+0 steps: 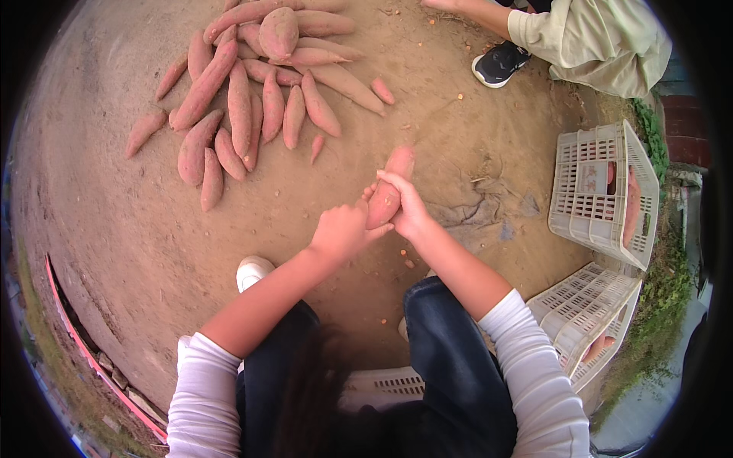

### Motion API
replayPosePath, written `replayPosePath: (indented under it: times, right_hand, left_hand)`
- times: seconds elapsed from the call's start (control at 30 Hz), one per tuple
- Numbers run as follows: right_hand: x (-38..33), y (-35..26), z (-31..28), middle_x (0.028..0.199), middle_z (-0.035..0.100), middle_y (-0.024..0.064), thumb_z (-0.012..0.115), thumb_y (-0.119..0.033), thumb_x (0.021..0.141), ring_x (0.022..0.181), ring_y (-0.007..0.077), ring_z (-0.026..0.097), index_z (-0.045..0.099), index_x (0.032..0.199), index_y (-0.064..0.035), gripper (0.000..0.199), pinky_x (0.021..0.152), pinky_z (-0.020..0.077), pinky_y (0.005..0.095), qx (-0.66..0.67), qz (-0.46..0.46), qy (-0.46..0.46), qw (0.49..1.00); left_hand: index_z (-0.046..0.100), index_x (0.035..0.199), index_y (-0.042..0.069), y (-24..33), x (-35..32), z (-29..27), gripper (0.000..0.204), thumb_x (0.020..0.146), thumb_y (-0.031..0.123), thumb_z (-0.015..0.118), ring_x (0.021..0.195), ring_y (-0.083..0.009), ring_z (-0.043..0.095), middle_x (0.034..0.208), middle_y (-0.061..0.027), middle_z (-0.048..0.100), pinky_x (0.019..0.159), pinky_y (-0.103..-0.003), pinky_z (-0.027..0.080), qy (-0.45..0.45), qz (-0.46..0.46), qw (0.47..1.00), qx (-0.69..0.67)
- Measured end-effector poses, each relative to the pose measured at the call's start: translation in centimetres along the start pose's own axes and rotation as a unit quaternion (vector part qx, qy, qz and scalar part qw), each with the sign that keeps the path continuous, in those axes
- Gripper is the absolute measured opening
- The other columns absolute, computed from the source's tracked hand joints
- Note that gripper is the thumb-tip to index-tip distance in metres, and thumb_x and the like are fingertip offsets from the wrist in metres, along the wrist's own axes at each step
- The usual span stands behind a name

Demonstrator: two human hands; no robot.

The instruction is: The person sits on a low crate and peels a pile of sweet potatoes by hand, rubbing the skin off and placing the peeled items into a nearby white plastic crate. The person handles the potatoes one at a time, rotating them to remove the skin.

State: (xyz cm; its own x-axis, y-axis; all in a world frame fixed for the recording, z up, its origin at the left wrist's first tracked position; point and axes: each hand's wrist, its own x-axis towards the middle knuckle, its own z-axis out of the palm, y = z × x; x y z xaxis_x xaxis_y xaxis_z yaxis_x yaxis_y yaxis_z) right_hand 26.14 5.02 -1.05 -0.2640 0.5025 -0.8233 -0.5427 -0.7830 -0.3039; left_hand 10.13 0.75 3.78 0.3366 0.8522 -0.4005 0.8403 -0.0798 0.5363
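To the right of the hands, a white slatted crate (573, 221) bears a pale label (591, 179) with reddish lettering. The right hand (407, 206) wraps around a sweet potato (384, 202); the left hand (342, 233) curls against its near end, gripping. The root is oblong, pinkish red, pale-flecked. More sweet potatoes (239, 108) lie beyond the left hand.

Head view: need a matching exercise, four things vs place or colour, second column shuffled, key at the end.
Things:
1. Held sweet potato
2. Sweet potato pile
3. Co-worker's shoe
4. Pair of crates

Places or colours:
A. Black with a white sole
B. On bare ground, upper left
C. Off-white, at the right
D. Between the left hand and right hand

Pairs: 1-D, 2-B, 3-A, 4-C
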Motion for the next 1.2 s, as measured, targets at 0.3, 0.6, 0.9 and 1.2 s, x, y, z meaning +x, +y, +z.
replayPosePath:
  times: [0.3, 0.6, 0.9, 1.2]
  right_hand:
    - [-0.2, -5.0, -2.9, 0.093, 0.061, 0.0082, 0.073, -0.023, 0.085, 0.09, 0.0227, 0.061, 0.055, 0.105, -0.0063, 0.032, 0.087, 0.0553, 0.0359, 0.231, -0.124, 0.062, 0.963]
    - [-6.6, -9.1, -9.0, 0.097, 0.059, 0.0078, 0.068, -0.017, 0.091, 0.07, 0.0088, 0.057, 0.052, 0.113, 0.001, 0.033, 0.062, 0.0518, 0.0213, 0.131, -0.132, -0.006, 0.983]
    - [-21.1, -13.6, -15.8, 0.088, 0.055, 0.0063, 0.067, -0.016, 0.09, 0.057, 0.0073, 0.05, 0.05, 0.11, -0.0047, 0.029, 0.044, 0.0418, 0.0187, -0.002, -0.261, 0.195, 0.945]
    - [-33.0, -11.7, -18.5, 0.086, 0.058, 0.0081, 0.07, -0.027, 0.088, 0.053, 0.0106, 0.051, 0.051, 0.114, -0.005, 0.039, 0.043, 0.0417, 0.0208, -0.084, -0.259, 0.339, 0.9]
  left_hand:
    - [0.059, 0.088, 0.004, -5.6, -0.7, -0.8, 0.035, 0.105, 0.03, 0.043, 0.063, -0.0405, 0.063, 0.065, -0.0198, 0.063, 0.06, -0.049, 0.052, 0.046, 0.012, 0.994, 0.098]
    - [0.055, 0.109, 0.005, -17.7, -4.6, -5.7, 0.018, 0.098, 0.019, 0.056, 0.072, -0.03, 0.067, 0.085, -0.0145, 0.068, 0.068, -0.042, 0.051, 0.201, -0.2, 0.954, -0.093]
    - [0.057, 0.1, 0.003, -23.4, -6.7, -5.6, 0.021, 0.1, 0.024, 0.056, 0.055, -0.0101, 0.054, 0.07, -0.0025, 0.057, 0.049, -0.026, 0.043, 0.23, -0.242, 0.921, -0.2]
    - [0.06, 0.099, 0.006, -26.9, -5.5, -5.1, 0.022, 0.1, 0.027, 0.056, 0.054, -0.0081, 0.049, 0.07, -0.0003, 0.055, 0.049, -0.025, 0.04, 0.179, -0.243, 0.928, -0.217]
